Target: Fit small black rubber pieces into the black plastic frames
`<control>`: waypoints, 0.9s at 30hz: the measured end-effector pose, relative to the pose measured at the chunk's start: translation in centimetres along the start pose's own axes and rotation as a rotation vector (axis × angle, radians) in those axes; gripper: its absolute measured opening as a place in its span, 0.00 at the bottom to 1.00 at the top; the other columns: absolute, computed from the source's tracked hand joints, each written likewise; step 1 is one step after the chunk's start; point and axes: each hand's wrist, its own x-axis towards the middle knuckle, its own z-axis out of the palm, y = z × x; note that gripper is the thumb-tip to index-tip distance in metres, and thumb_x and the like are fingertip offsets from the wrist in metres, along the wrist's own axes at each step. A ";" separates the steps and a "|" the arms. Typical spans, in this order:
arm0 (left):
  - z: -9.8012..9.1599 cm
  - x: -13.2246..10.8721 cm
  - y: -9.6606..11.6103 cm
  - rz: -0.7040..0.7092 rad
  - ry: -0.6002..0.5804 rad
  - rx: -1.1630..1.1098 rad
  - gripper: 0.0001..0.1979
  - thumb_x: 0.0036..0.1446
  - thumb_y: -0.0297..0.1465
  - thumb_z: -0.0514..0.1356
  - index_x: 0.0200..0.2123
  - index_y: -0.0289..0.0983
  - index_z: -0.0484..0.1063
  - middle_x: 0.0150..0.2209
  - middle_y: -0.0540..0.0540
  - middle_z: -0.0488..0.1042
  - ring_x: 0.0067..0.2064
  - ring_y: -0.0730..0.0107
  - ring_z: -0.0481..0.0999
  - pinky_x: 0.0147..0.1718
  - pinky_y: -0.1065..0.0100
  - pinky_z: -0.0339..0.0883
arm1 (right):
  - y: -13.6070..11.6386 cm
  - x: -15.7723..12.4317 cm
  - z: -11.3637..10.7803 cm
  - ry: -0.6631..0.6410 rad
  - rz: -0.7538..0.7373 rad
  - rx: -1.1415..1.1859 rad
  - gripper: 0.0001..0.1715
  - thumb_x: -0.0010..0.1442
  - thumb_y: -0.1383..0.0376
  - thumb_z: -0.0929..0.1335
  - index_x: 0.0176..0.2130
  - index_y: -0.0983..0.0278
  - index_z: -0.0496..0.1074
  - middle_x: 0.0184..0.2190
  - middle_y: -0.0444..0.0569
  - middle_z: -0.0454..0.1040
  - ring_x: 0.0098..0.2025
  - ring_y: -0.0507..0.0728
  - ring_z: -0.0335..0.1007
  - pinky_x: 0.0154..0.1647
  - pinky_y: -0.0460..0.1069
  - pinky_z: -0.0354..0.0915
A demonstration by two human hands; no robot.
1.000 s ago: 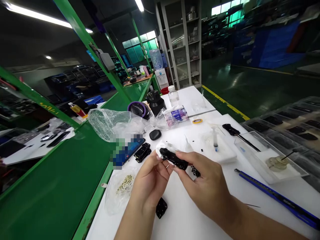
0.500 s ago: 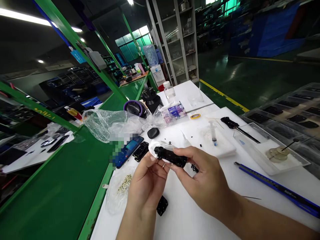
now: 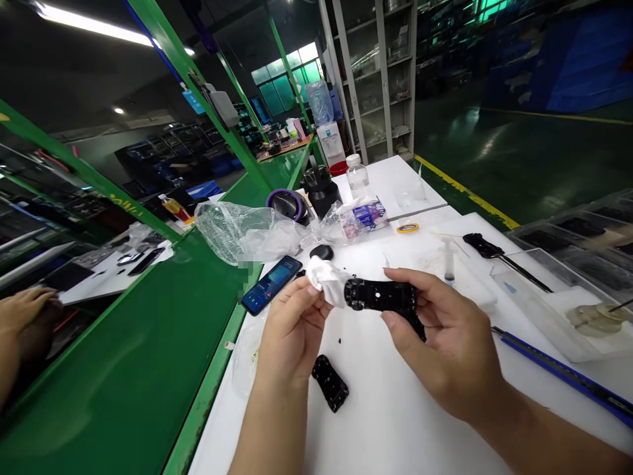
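My right hand grips a flat black plastic part with holes, held level above the white table. My left hand pinches a crumpled white wipe against the part's left end. A second black part lies on the table just below my hands. A phone with a lit screen rests at the table's left edge.
A syringe, a yellow tape roll, a clear bottle, crumpled plastic bags and a blue-handled tool lie around. A clear tray stands right. Another person's hand shows at far left, past the green bench.
My right hand has turned the black part flatter and moved it right. The wipe now sits at its left end. The camera view has shifted; another person's hand has appeared at left.
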 end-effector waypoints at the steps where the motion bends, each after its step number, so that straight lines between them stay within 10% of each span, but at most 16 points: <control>1: -0.1 -0.1 0.1 -0.017 -0.041 0.035 0.04 0.50 0.27 0.65 0.30 0.33 0.80 0.27 0.46 0.79 0.31 0.70 0.77 0.37 0.67 0.75 | 0.0 0.0 -0.1 -0.017 -0.002 0.000 0.24 0.56 0.70 0.69 0.52 0.56 0.70 0.40 0.44 0.77 0.39 0.55 0.76 0.41 0.49 0.73; 20: 0.2 -0.3 -0.7 -0.293 -0.090 0.040 0.04 0.43 0.26 0.66 0.25 0.35 0.74 0.25 0.48 0.74 0.27 0.72 0.72 0.29 0.71 0.70 | -0.2 0.1 0.5 -0.100 -0.336 -0.185 0.25 0.54 0.78 0.67 0.51 0.64 0.70 0.41 0.47 0.77 0.40 0.54 0.73 0.45 0.49 0.71; 27: 0.8 -0.5 -1.2 -0.152 0.038 0.063 0.03 0.42 0.25 0.63 0.21 0.34 0.71 0.21 0.52 0.69 0.25 0.78 0.67 0.29 0.76 0.67 | -0.1 0.2 0.5 -0.098 -0.295 -0.204 0.23 0.56 0.75 0.68 0.51 0.62 0.71 0.38 0.44 0.77 0.38 0.52 0.73 0.42 0.47 0.71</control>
